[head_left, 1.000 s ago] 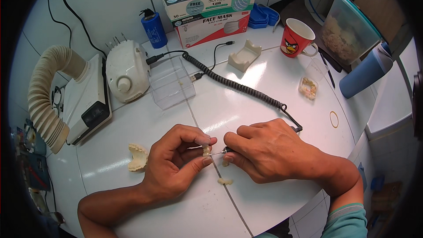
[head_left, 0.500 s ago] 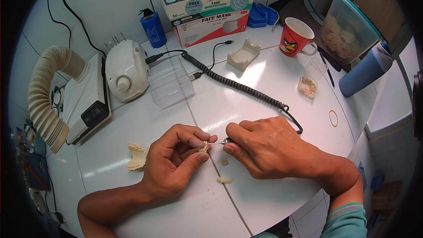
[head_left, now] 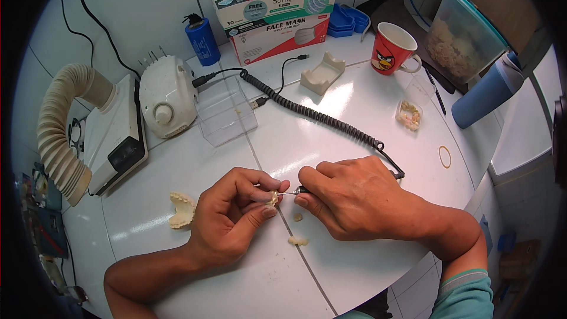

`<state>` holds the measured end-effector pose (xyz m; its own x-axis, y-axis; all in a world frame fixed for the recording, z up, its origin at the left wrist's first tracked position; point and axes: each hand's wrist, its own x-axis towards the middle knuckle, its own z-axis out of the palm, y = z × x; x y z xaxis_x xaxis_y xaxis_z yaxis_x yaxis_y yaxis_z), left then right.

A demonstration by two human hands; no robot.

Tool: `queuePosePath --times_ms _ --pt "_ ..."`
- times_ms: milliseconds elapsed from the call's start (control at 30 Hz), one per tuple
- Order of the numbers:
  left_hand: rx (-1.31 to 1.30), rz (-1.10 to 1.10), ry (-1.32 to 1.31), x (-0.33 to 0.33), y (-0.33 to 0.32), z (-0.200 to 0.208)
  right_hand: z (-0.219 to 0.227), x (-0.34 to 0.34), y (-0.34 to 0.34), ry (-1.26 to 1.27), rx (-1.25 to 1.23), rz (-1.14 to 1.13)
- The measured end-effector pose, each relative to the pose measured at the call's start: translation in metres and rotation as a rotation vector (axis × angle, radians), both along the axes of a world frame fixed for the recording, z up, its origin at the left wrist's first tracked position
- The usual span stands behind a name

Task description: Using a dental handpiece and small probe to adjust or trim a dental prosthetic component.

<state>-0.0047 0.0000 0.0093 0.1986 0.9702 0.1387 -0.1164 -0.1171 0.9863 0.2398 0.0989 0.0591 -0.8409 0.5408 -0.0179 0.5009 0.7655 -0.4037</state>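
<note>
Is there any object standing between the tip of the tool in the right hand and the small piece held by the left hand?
Nothing visible. The left hand pinches the small cream piece, and the thin tool tip from the right hand reaches straight to it.

My work sits on a white surface (head_left: 331, 142) with thin seams. To my left lie a pale plaster jaw cast (head_left: 181, 210), a boxy machine with a ribbed hose (head_left: 109, 139) and a white rounded control unit (head_left: 162, 97). A clear plastic box (head_left: 225, 112) stands near the middle, with a black coiled cord (head_left: 319, 115) running past it. Farther back stand a blue can (head_left: 202, 40), stacked mask boxes (head_left: 274, 15), a cream tray (head_left: 322, 74) and a red mug (head_left: 394, 49). Two small crumbs (head_left: 297, 240) lie near me.
</note>
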Motion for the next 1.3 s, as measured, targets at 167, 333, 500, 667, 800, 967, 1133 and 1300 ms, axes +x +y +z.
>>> queuePosePath --times_ms 167,333,500,667,800,967,1133,1300 --pt "-0.007 -0.012 0.014 -0.001 0.0004 0.0004 -0.0029 0.0004 -0.0008 0.021 0.02 -0.007" --pt "-0.021 -0.005 0.009 -0.0002 -0.0014 0.0015 -0.0014 0.0 -0.0009 0.011 0.013 -0.002" --pt "-0.012 -0.01 0.024 -0.0004 -0.0013 0.0013 0.0018 0.0003 -0.0005 0.002 0.004 0.008" --pt "-0.001 -0.013 0.022 -0.0009 -0.0008 0.0003 -0.0004 0.0001 -0.0012 0.004 0.02 -0.007" --pt "-0.015 -0.005 0.004 -0.0012 0.0001 0.001 0.0009 0.0 -0.0013 -0.005 0.009 -0.011" --pt "-0.066 0.007 -0.022 -0.0004 -0.0004 0.0032 0.0002 0.0001 -0.001 -0.01 -0.002 -0.009" --pt "-0.058 -0.008 -0.026 -0.0005 0.0004 0.0031 0.0003 0.0004 -0.001 -0.003 0.001 -0.003" --pt "-0.018 -0.02 0.0 -0.0013 0.0002 -0.0002 0.0013 -0.0001 -0.0011 -0.006 0.006 0.0"
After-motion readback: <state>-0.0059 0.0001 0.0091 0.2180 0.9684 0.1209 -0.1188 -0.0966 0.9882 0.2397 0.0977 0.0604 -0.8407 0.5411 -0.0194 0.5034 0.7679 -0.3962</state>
